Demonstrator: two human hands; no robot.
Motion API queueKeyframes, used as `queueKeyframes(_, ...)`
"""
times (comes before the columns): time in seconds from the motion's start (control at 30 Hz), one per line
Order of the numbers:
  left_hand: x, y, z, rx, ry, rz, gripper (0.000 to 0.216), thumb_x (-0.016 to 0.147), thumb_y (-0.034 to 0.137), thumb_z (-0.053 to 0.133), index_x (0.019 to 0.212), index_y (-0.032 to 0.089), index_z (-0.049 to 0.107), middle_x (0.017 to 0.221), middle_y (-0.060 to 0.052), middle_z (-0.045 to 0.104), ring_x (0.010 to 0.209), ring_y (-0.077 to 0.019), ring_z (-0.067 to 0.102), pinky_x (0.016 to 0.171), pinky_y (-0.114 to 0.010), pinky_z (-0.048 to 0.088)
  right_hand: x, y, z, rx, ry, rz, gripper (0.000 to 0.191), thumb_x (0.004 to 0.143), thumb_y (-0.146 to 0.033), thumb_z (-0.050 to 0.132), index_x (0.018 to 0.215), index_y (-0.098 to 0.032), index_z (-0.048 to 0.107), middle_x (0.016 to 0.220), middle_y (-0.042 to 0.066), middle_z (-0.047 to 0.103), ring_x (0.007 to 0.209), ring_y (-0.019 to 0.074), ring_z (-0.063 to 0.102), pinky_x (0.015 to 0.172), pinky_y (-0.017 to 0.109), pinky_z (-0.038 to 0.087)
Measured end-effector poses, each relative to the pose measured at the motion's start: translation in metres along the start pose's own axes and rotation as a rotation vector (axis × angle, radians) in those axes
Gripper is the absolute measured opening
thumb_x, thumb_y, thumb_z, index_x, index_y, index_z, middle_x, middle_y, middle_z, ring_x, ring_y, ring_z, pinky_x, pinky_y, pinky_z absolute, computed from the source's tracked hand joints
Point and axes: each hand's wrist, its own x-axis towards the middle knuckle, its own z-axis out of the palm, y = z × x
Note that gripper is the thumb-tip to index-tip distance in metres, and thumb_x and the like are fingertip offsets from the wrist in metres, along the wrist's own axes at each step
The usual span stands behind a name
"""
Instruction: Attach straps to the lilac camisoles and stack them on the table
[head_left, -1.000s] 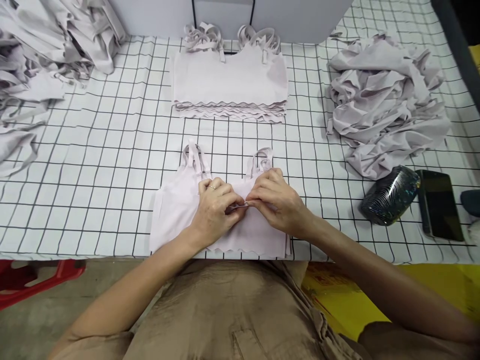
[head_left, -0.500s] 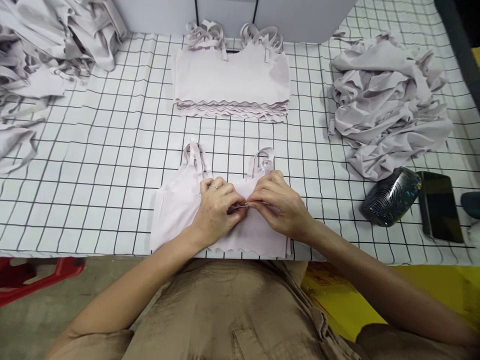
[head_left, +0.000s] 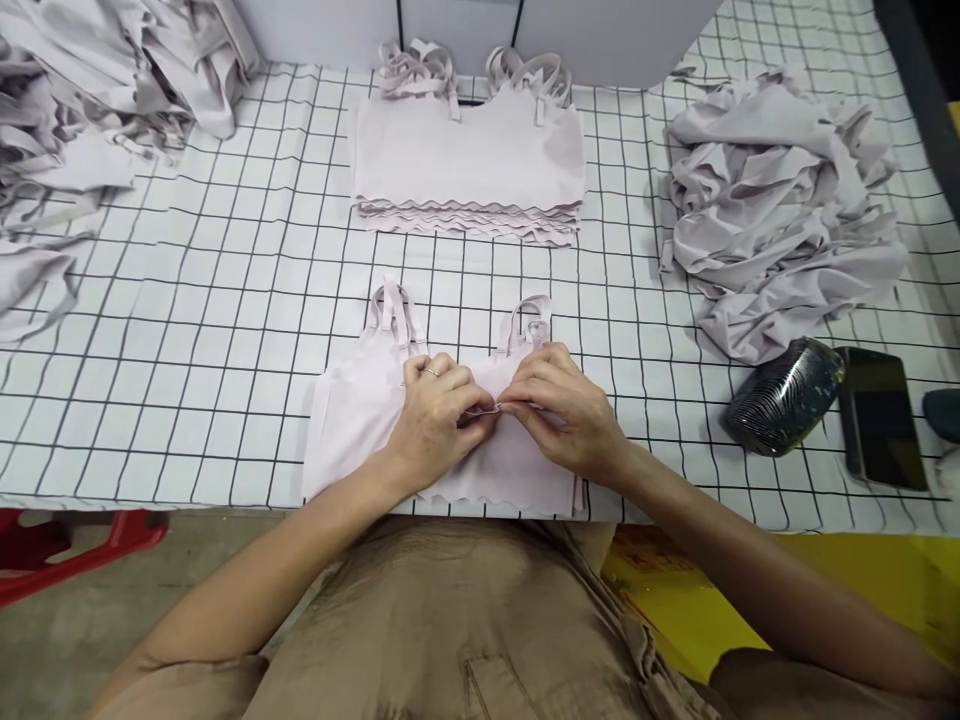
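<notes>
A pale lilac strappy top (head_left: 352, 430) lies flat at the table's near edge, its scalloped hem toward me. Both my hands rest on its middle. My left hand (head_left: 435, 415) has its fingers curled, a ring on one finger, and pinches at the neckline. My right hand (head_left: 559, 410) is pinched against it, fingertips touching, with a thin pale thing between them that I cannot make out. The two strap pairs (head_left: 390, 305) lie above the hands.
A neat stack of the same tops (head_left: 469, 160) lies further back. Loose piles of the fabric sit at the right (head_left: 780, 200) and far left (head_left: 75, 110). A dark shiny pouch (head_left: 784, 395) and a phone (head_left: 881, 415) lie right. The table has a checked cloth (head_left: 225, 350).
</notes>
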Motion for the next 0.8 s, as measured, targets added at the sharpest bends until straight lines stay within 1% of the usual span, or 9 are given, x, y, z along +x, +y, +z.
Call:
queueKeyframes(0.13,0.0003,0.0000,0.0004,0.003,-0.010,-0.013,0.013,0.087,0.022,0.068,0.074,0.021,0.065,0.070,0.002,0.064,0.079,-0.0187,0.052,0.084,-0.041,0.029,0.0009,0.0001,0.0002,0.015,-0.006,0.003,0.013,0.095,-0.016,0.056,0.088,-0.022,0.066,0.078,0.003,0.066,0.085,0.0209,0.054,0.085,0.045,0.043)
queueKeyframes(0.3,0.0001,-0.0003,0.0005,0.001,0.004,0.000,0.012,0.087,0.021,0.068,0.075,0.021,0.066,0.070,0.002,0.065,0.079,-0.0188,0.052,0.084,-0.040,0.029,0.0001,0.0006,0.0004,0.012,-0.006,-0.006,0.012,0.095,-0.015,0.057,0.089,-0.021,0.065,0.078,0.003,0.066,0.086,0.0206,0.053,0.084,0.044,0.044)
queueKeyframes(0.43,0.0002,0.0001,-0.0005,0.001,-0.009,0.002,0.011,0.087,0.020,0.068,0.076,0.021,0.067,0.070,0.002,0.065,0.081,-0.0191,0.053,0.084,-0.041,0.030,-0.0003,0.0011,-0.0007,-0.006,-0.014,-0.007,0.012,0.095,-0.015,0.057,0.088,-0.022,0.065,0.078,0.003,0.066,0.086,0.0209,0.053,0.085,0.044,0.043)
queueKeyframes(0.53,0.0006,0.0006,-0.0011,0.000,-0.024,-0.010,0.011,0.087,0.020,0.068,0.076,0.021,0.067,0.070,0.001,0.065,0.081,-0.0193,0.053,0.085,-0.041,0.030,0.0001,0.0017,-0.0008,-0.054,-0.022,-0.027,0.013,0.095,-0.015,0.056,0.088,-0.022,0.065,0.079,0.003,0.065,0.087,0.0212,0.053,0.089,0.045,0.041)
queueKeyframes(0.67,0.0010,0.0002,-0.0012,-0.002,-0.023,-0.003,0.014,0.089,0.022,0.066,0.075,0.021,0.067,0.070,0.001,0.065,0.082,-0.0197,0.053,0.086,-0.041,0.030,0.0008,0.0030,-0.0002,-0.139,-0.021,-0.091,0.015,0.095,-0.013,0.053,0.088,-0.022,0.063,0.080,0.002,0.064,0.088,0.0212,0.052,0.098,0.050,0.037)
queueKeyframes(0.73,0.0007,-0.0005,-0.0011,0.004,-0.017,-0.002,0.016,0.090,0.024,0.066,0.074,0.021,0.067,0.070,0.000,0.065,0.081,-0.0199,0.053,0.085,-0.041,0.030,0.0006,0.0038,-0.0013,-0.176,-0.049,-0.114,0.017,0.095,-0.012,0.050,0.088,-0.022,0.062,0.080,0.003,0.063,0.089,0.0213,0.051,0.101,0.052,0.035)
queueKeyframes(0.8,0.0002,-0.0014,-0.0011,0.008,-0.010,0.003,0.018,0.091,0.024,0.066,0.073,0.021,0.068,0.069,0.000,0.064,0.081,-0.0198,0.053,0.085,-0.041,0.030,0.0003,0.0045,-0.0039,-0.229,-0.105,-0.139,0.020,0.095,-0.010,0.047,0.086,-0.021,0.061,0.080,0.003,0.061,0.089,0.0213,0.050,0.101,0.053,0.035)
